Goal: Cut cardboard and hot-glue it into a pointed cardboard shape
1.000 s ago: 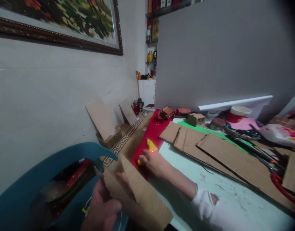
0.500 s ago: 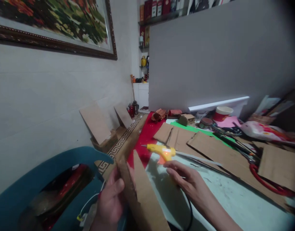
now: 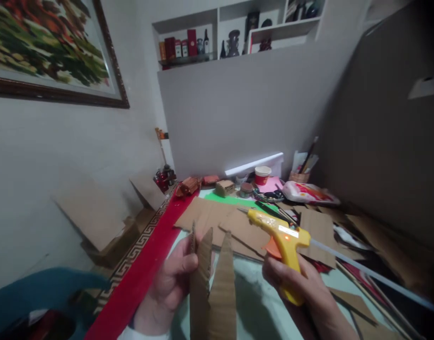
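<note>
My right hand is wrapped round the handle of a yellow hot glue gun. Its nozzle points left, its orange trigger shows above my fingers, and a long clear glue stick sticks out of the back. In my left hand is a folded cardboard piece with pointed upright strips, pinched between thumb and fingers. The nozzle is apart from the cardboard, above and to its right. Behind both hands, flat cardboard sheets lie on the pale table.
A blue bin stands at the lower left, beside a red cloth. At the table's back are a paper cup, a plastic packet and a cardboard block. More cardboard pieces lie on the right.
My view has swung to the right. The glue gun has come nearer and further right in view, and my right hand now shows firmly round its handle. The cardboard remains in my left hand.
</note>
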A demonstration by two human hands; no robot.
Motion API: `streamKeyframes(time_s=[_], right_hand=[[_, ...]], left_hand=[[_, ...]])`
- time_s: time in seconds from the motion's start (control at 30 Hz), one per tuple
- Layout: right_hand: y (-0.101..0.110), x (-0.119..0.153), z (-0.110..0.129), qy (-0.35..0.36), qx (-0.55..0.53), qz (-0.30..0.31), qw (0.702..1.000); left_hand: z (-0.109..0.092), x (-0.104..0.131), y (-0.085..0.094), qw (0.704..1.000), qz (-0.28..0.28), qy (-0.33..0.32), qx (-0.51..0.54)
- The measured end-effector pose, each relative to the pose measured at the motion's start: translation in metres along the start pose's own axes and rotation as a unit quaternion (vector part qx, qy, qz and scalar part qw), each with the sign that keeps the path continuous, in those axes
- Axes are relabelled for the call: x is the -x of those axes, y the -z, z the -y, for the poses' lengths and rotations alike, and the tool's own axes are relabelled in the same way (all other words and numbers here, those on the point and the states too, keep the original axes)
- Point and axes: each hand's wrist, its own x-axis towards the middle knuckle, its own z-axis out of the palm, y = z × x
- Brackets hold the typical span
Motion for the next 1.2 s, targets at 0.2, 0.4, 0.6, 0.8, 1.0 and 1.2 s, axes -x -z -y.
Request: streamKeyframes(time_s=[0.2, 0.4, 0.6, 0.8, 1.0, 1.2], right_hand=[[-0.01, -0.001, 0.033, -0.011, 0.0, 0.025, 1.0], [-0.012, -0.008, 0.045, -0.109, 0.033, 0.026, 0.993], [-0.005, -0.008, 0.036, -0.169, 0.029, 0.041, 0.984], [-0.006, -0.007, 0.043, -0.175, 0.022, 0.054, 0.983], [-0.006, -0.003, 0.033, -0.161, -0.044, 0.021, 0.986], [-0.007, -0.003, 0.01, -0.154, -0.043, 0.052, 0.986]], left_hand=[[0.025, -0.043, -0.024, 0.999, -0.016, 0.035, -0.02], [0.034, -0.047, -0.025, 0.998, -0.015, 0.037, -0.04], [0.04, -0.048, -0.024, 0.999, 0.026, 0.039, -0.01], [0.044, -0.048, -0.025, 0.999, 0.032, 0.033, -0.008], [0.046, -0.046, -0.028, 0.998, 0.058, 0.006, 0.01], [0.042, -0.045, -0.028, 0.999, 0.047, -0.015, 0.01]])
